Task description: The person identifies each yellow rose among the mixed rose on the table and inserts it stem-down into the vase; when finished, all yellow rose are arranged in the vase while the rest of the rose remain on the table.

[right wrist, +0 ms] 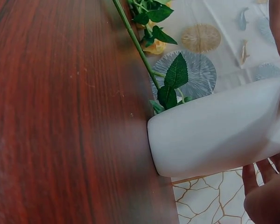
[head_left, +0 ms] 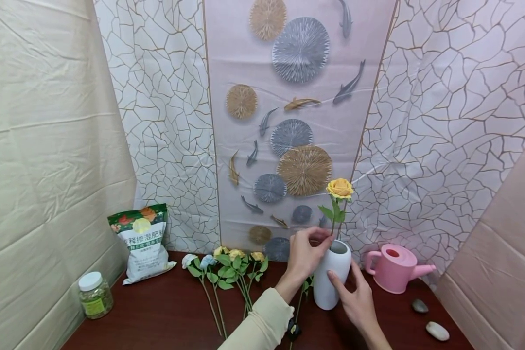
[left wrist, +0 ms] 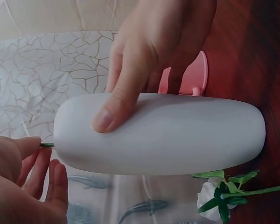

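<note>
A yellow rose (head_left: 340, 188) with green leaves stands above the mouth of a white vase (head_left: 325, 292). My left hand (head_left: 304, 253) pinches its stem between thumb and fingers right at the rim; the left wrist view shows a short piece of that green stem (left wrist: 47, 145) entering the vase. Whatever part of it is inside the vase is hidden. My right hand (head_left: 358, 302) grips the vase around its upper side, thumb on the front and fingers behind. The vase is upright on the dark red table, its base near the tabletop (right wrist: 84, 140) in the right wrist view.
Several cut roses (head_left: 236, 257), yellow, white and pale blue, lie left of the vase. A white rose (left wrist: 209, 200) lies beside it. A pink watering can (head_left: 395, 270) and two stones (head_left: 437, 331) are at right; a fertilizer bag (head_left: 145, 253) and lidded jar (head_left: 95, 299) at left.
</note>
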Tool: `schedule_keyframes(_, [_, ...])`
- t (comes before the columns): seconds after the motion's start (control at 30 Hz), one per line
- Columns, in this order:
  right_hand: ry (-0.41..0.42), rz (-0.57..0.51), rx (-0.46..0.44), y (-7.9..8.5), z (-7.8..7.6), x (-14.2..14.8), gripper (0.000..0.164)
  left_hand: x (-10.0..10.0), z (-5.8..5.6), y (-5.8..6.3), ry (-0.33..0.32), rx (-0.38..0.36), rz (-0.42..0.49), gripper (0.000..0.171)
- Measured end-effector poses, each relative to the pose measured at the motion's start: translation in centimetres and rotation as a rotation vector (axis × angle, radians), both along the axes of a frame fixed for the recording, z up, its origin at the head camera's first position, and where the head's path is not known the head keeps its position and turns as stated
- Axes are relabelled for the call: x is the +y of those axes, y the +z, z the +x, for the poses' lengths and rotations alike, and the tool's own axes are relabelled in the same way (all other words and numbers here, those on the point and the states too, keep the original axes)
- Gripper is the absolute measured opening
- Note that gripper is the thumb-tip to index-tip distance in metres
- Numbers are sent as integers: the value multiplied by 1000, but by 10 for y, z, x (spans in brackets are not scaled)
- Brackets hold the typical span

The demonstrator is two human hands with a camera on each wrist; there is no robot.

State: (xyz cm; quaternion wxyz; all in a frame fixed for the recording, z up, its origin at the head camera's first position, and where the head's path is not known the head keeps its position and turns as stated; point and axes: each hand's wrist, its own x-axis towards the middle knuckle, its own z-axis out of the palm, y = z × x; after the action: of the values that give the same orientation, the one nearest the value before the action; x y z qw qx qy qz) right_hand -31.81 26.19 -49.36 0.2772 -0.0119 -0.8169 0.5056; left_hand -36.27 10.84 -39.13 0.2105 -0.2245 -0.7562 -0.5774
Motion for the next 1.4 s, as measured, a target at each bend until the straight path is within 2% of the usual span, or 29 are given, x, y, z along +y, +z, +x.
schedule_keyframes(0.2, [16,-9,16,1,1,-2,75,-1,-4,-5,14,-49,-28,12])
schedule_keyframes(0.37, [14,-12,8,-1,-1,-1,76,0,-5,-7,22,-46,-48,9])
schedule_keyframes(0.57, [14,-3,-12,-2,-1,1,77,3,0,-5,26,-37,-81,7])
schedule_keyframes(0.8, [15,-3,-11,-3,0,1,77,-4,4,-9,-24,-43,-52,12])
schedule_keyframes(1.07, [18,-9,11,-4,0,1,76,-30,11,-20,-80,-46,-9,18])
schedule_keyframes(1.23, [12,-2,12,-1,0,1,76,-53,12,-33,-49,-40,-31,17])
schedule_keyframes(1.4, [6,-1,14,-1,-1,2,76,-80,9,-52,-22,-85,-17,16])
